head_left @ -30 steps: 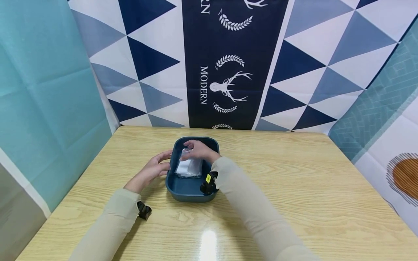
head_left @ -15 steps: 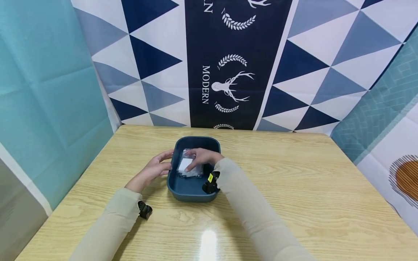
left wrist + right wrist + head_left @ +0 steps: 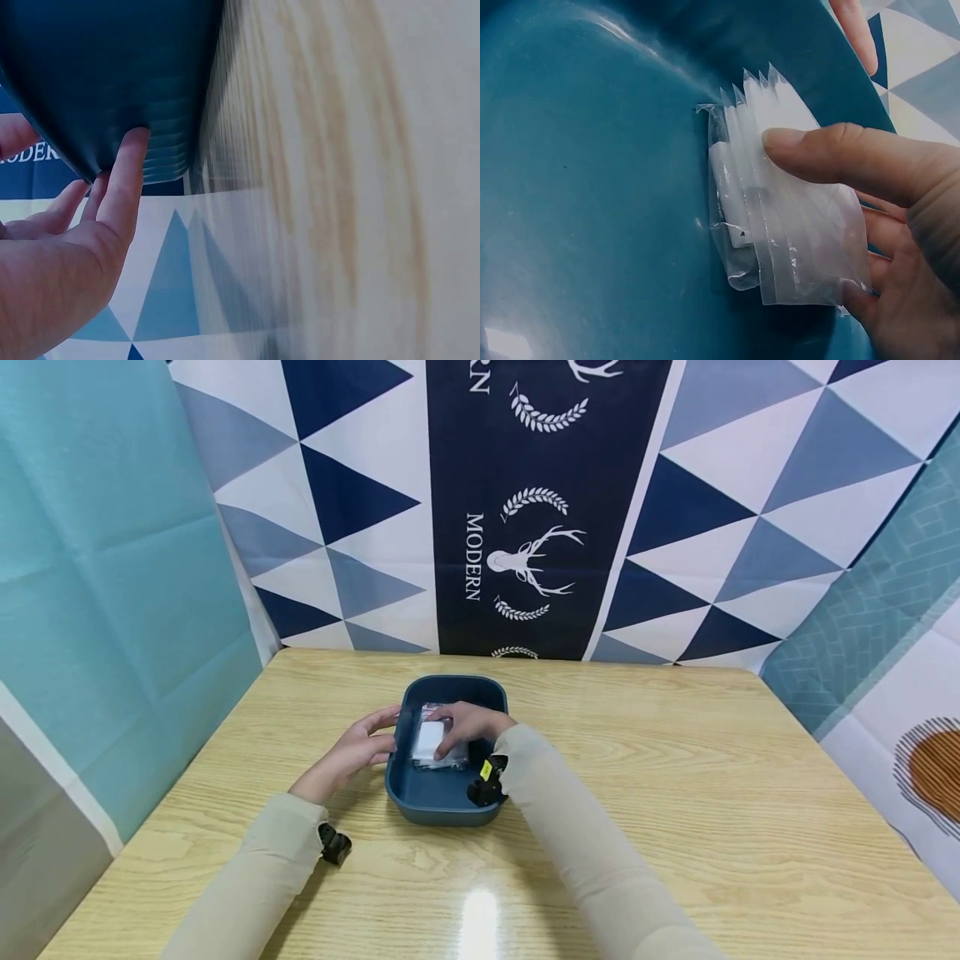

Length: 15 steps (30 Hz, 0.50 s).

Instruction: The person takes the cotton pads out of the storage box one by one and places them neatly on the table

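A stack of thin, clear plastic bags with flat white pieces in them [image 3: 784, 217] is inside the deep, dark blue-green plastic bin with round corners [image 3: 429, 792]. The bin sits on the pale wooden table [image 3: 675, 802]. The stack is nearer the bin's left side.

The person's right grip [image 3: 470, 724] pinches the stack. Its thumb [image 3: 817, 154] presses on one face, and the other fingers go around behind, so some of their tips are hidden. It is hard to tell if the stack rests on the bin's floor or is lifted a little. The left grip [image 3: 352, 758] holds nothing. Its fingers are loose, and some tips touch the outside of the bin wall.

The stack looks light, so one grip should be enough to carry it. The bags look soft and smooth, so they may slide on each other, and the outer ones could slip out. The white pieces look stiffer and may help the bags keep their shape. They don't look easy to break, but bending them hard seems unwise. The best hold is probably across the whole stack, thumb on one side and fingers on the other, over the white pieces. The floppy plastic edges would likely just fold.
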Motion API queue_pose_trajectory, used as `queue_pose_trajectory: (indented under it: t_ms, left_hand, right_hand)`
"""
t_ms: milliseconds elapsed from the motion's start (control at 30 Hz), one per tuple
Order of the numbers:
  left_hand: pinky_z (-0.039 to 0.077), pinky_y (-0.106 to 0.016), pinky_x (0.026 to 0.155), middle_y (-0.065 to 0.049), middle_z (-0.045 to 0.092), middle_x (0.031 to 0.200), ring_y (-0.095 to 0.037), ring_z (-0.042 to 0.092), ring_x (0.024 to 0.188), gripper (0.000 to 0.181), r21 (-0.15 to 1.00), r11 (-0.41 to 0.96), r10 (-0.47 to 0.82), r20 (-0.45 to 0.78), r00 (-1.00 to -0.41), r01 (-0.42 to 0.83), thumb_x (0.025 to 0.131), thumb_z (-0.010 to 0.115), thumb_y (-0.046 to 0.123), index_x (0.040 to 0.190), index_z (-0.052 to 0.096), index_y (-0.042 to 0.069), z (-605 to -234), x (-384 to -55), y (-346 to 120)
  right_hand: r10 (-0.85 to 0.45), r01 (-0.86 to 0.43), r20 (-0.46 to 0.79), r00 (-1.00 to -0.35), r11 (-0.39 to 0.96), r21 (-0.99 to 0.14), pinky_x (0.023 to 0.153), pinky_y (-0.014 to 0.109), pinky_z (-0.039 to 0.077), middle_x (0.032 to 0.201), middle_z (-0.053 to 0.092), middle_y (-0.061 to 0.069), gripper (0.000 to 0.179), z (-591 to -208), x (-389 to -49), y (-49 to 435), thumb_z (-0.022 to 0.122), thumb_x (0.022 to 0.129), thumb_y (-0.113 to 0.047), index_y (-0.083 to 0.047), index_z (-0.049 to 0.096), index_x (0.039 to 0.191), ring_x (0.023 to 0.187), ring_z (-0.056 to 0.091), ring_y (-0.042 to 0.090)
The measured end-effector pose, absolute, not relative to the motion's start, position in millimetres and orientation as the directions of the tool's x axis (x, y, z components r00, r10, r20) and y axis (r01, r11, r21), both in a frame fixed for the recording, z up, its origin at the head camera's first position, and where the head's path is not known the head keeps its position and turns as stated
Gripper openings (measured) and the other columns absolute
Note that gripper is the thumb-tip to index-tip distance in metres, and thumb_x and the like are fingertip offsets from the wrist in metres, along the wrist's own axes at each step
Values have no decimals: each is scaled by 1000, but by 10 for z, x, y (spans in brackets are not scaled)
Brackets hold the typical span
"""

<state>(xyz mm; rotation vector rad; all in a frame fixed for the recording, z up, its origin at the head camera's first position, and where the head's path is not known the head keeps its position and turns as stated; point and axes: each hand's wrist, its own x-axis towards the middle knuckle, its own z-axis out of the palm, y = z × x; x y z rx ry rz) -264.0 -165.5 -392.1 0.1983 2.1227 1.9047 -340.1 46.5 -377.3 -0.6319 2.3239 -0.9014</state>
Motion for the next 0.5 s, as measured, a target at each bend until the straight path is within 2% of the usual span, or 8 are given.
queue_pose_trajectory:
  t_ms: [200, 500]
  left_hand:
    - [43, -44, 94, -22, 26, 145, -37, 45, 119, 64, 987, 135, 283, -117, -952, -81, 89, 51, 4, 147, 24, 5, -3928, -2640, -1643]
    - [45, -42, 92, -20, 27, 145, -34, 48, 116, 65, 986, 136, 255, -125, -959, -93, 88, 54, 6, 147, 26, 6, -3934, -2637, -1620]
  right_hand:
    - [-624, -264, -263, -736, 622, -737, 83, 25, 43, 110, 58, 3, 56, -3748, -3401, 475, 80, 71, -10, -6, 58, 123, 95, 51, 16]
    - [-596, -282, -214, -774, 628, -726, 89, 29, 42, 121, 56, 3, 59, -3603, -3382, 495, 80, 71, -12, -10, 57, 125, 103, 50, 16]
